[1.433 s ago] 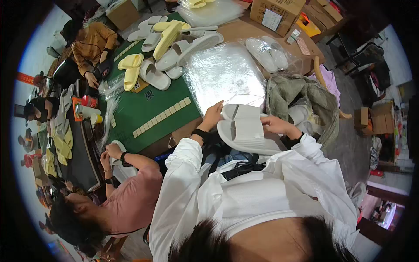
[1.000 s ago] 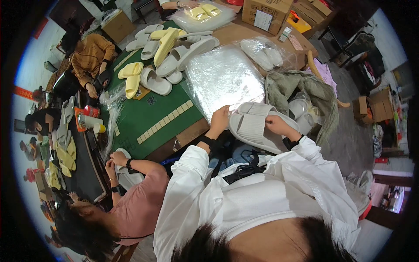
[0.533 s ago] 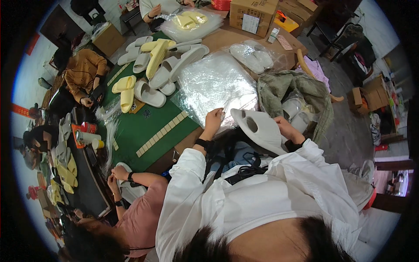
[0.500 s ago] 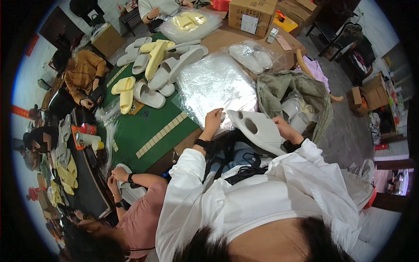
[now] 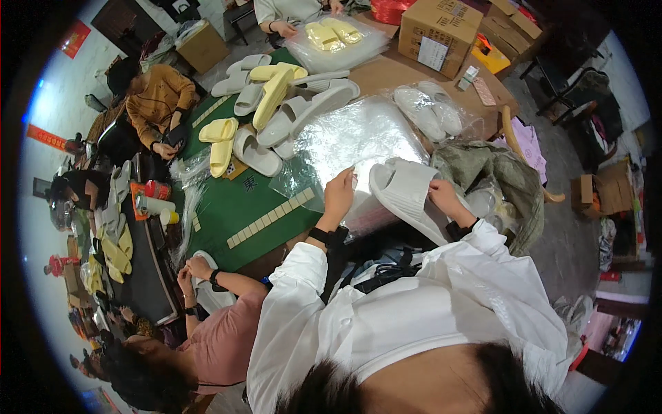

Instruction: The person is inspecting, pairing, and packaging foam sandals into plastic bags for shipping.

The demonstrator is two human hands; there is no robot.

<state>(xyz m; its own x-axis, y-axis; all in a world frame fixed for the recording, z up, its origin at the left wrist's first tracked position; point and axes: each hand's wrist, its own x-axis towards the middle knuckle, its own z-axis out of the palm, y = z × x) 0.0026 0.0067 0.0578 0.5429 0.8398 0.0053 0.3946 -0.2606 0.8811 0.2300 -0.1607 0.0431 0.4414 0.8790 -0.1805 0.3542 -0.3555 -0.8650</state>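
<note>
My right hand (image 5: 445, 198) grips a pair of white slippers (image 5: 407, 193), held stacked with the soles up, just above the table's near edge. My left hand (image 5: 340, 193) pinches the near edge of a stack of clear plastic bags (image 5: 352, 141) lying flat on the table. The slippers' toe end touches that stack beside my left hand. Both my sleeves are white, and a dark band sits on my left wrist.
Loose white and yellow slippers (image 5: 276, 103) lie on a green mat (image 5: 234, 207) at the left. Bagged white slippers (image 5: 431, 110) and a cardboard box (image 5: 438, 31) stand behind. A person in pink (image 5: 221, 331) sits at my left; others work across the table.
My right hand has swung the white slippers down and left toward the plastic bags, turning them soles up. My left hand has stayed on the bag stack's edge.
</note>
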